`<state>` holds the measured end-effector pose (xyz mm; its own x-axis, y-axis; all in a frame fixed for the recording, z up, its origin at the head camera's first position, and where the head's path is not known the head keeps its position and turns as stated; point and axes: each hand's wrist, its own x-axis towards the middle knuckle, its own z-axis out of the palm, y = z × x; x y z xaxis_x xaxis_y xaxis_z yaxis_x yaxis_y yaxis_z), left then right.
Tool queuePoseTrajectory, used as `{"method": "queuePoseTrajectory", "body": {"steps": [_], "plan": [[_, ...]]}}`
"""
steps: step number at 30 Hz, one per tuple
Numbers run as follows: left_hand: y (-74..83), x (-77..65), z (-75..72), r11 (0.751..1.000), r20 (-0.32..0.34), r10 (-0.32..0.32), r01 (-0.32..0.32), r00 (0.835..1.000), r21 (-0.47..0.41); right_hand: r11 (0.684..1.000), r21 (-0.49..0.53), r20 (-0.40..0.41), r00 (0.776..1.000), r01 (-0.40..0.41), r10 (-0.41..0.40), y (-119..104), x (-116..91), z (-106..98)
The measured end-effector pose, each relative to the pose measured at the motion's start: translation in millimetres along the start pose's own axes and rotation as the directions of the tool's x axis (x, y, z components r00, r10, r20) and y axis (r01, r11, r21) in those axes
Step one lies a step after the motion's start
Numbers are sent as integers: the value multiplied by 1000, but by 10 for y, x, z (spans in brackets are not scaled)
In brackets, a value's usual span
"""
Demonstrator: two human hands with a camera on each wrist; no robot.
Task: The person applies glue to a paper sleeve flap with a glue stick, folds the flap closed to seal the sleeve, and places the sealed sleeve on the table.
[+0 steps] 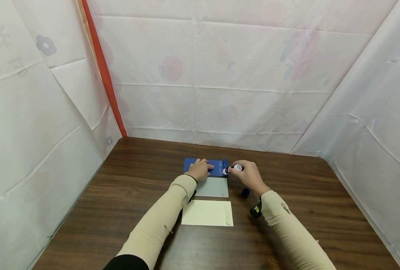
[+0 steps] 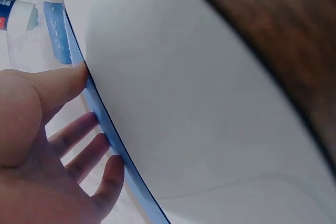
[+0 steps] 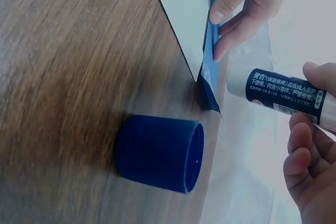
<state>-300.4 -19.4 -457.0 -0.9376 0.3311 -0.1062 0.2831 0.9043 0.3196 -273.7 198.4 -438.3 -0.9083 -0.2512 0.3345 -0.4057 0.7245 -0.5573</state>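
A blue envelope point(image 1: 217, 163) lies farthest back on the table, its flap point(image 2: 58, 32) folded out at the right and streaked with pale marks. My left hand point(image 1: 200, 169) rests on the envelope, thumb and fingers spread along it. With thumb and fingers, my right hand point(image 1: 251, 176) grips an uncapped glue stick point(image 3: 286, 95). The stick's white end is right at the flap in the head view. A dark blue cap point(image 3: 149, 153) sits on the wood near my right wrist.
Nearer than the blue envelope lie a pale grey envelope point(image 1: 216, 187) and a cream envelope point(image 1: 204, 213), both with flaps at the right. White patterned sheets point(image 1: 193, 75) hang behind and beside the brown wooden table point(image 1: 132, 187).
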Motion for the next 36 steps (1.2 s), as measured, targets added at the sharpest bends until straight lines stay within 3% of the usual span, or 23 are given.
{"method": "queuePoseTrajectory", "body": {"steps": [17,36], "plan": [[43,10,-19,1000,4,-11,11,1000,-1,998,16,2,998,-56,56,26,-20,-76],[137,14,8,998,-26,-2,3,1000,55,998,31,-24,998,-57,58,85,-25,-121]]}}
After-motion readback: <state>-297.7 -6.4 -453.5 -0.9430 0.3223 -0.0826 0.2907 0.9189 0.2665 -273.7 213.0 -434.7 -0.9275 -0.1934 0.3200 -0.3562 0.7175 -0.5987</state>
